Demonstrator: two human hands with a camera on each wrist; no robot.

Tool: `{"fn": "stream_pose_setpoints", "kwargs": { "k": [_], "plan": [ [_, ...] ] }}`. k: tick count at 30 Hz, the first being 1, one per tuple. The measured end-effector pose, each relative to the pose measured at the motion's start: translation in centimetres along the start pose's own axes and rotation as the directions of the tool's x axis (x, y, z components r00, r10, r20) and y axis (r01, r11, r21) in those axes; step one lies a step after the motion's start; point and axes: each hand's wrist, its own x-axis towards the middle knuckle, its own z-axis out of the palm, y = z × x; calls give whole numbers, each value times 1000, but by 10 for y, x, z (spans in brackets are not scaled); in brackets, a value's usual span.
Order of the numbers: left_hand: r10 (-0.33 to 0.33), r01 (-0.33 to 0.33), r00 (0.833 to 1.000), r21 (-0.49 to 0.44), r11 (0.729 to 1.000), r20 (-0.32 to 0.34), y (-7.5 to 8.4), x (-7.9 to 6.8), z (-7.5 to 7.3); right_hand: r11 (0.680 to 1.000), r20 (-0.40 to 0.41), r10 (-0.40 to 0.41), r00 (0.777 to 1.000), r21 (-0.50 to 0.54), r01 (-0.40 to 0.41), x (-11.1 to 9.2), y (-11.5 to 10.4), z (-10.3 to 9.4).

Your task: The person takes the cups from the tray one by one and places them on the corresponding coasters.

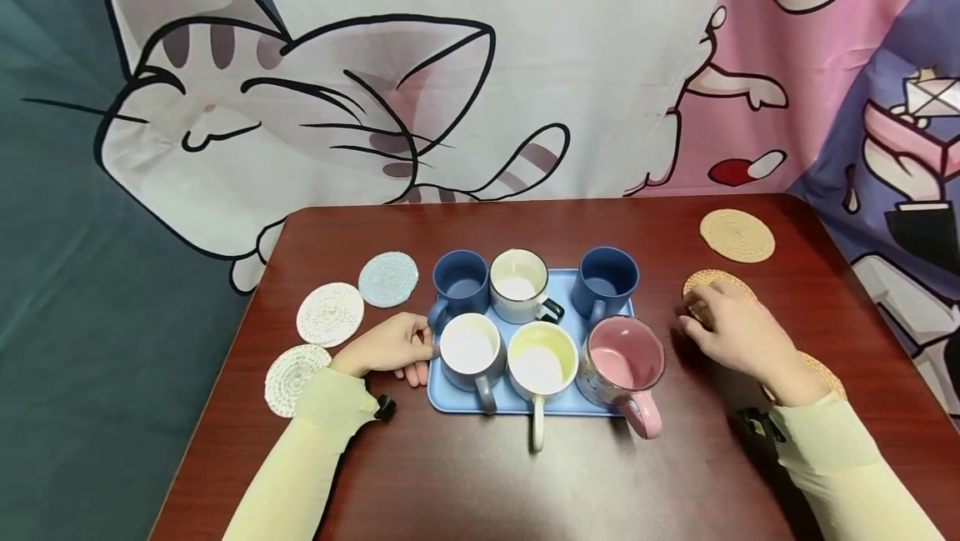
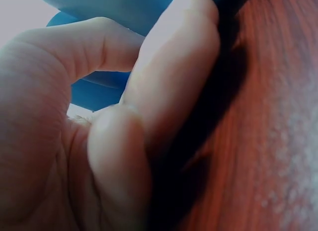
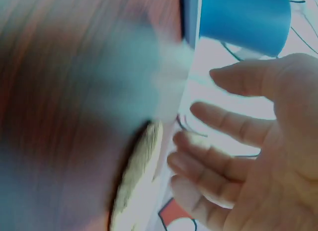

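Note:
A light blue tray (image 1: 592,341) bears several mugs. In its back row stand a blue mug (image 1: 461,283), a white mug (image 1: 517,299) with a dark handle and another blue mug (image 1: 604,281). The front row has a grey mug (image 1: 471,358), a cream mug (image 1: 542,362) with a yellow inside and a pink mug (image 1: 624,358). My left hand (image 1: 396,345) pinches the tray's left edge between thumb and fingers. My right hand (image 1: 742,337) hovers over a woven tan coaster (image 1: 718,278), its fingers loosely bent, and holds nothing in the right wrist view.
On the left of the brown table (image 1: 450,474) lie a light blue coaster (image 1: 387,279), a white coaster (image 1: 330,313) and a pale speckled coaster (image 1: 288,378). A beige coaster (image 1: 737,235) lies at the back right. Another woven coaster (image 1: 825,374) is partly hidden under my right wrist.

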Motion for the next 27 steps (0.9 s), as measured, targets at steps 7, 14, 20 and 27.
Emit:
{"fn": "stream_pose_setpoints", "kwargs": {
  "k": [7, 14, 20, 27],
  "plan": [
    [4, -4, 1000, -9, 1000, -6, -1, 0, 0, 994, -49, 38, 998, -100, -42, -7, 25, -5],
    [6, -6, 1000, -6, 1000, -5, 2, 2, 0, 990, 3, 32, 999, -136, -31, -12, 41, -2],
    [9, -9, 1000, 0, 1000, 8, 4, 2, -1, 988, -21, -39, 999, -147, 36, -10, 43, 1],
    [10, -10, 1000, 5, 1000, 3, 2, 2, -1, 985, -42, -129, 991, -125, 122, 8, 41, 6]
  ]
}}
